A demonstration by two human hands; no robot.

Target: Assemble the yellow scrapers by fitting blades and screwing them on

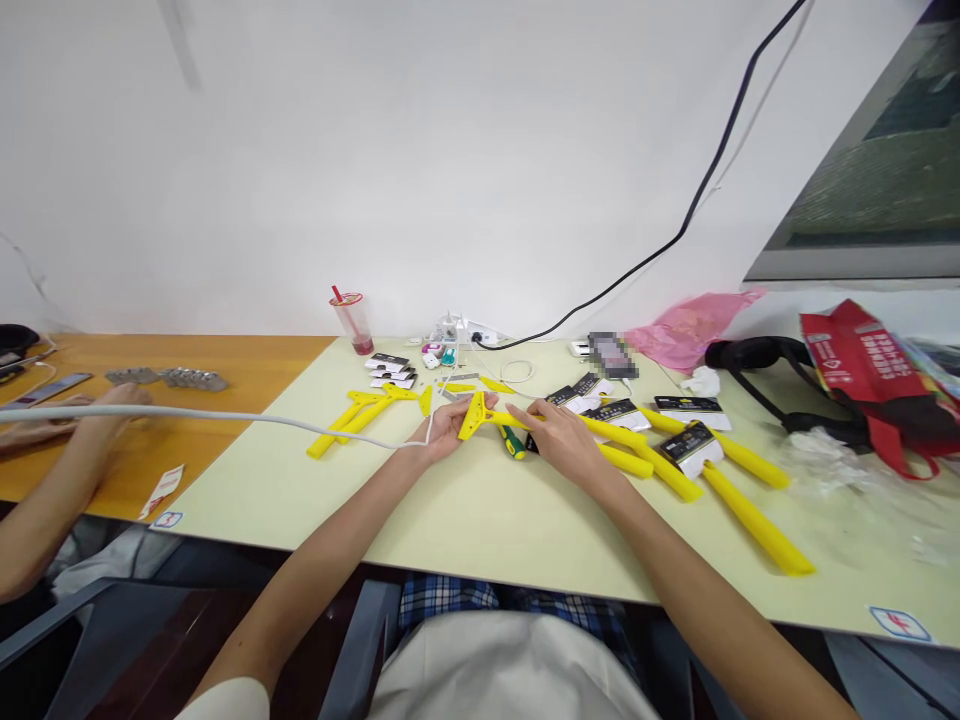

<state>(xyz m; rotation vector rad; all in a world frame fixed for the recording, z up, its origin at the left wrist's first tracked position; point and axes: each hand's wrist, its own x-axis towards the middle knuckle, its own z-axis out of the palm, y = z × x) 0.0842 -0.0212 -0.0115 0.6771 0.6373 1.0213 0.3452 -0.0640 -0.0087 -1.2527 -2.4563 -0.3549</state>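
A yellow scraper-like tool (474, 415) with a flat triangular head is held between my hands over the pale table. My left hand (444, 428) is closed round its head from the left. On the right, my right hand (559, 432) grips the tool's handle with bent fingers. Beneath the handle lies a green and yellow screwdriver (513, 443). Two similar yellow tools (360, 412) rest to the left of my hands. Several more yellow tools (757, 520) lie to the right, some with black and white cards (691, 447) on them.
A cup with a red straw (354, 322) stands near the wall, beside stacked cards (392, 370). A white cable (300, 420) crosses in front of my left wrist. Rightward are headphones, a red bag (870, 370) and plastic wrap. Another person's hands are at the left over an orange table (247, 365).
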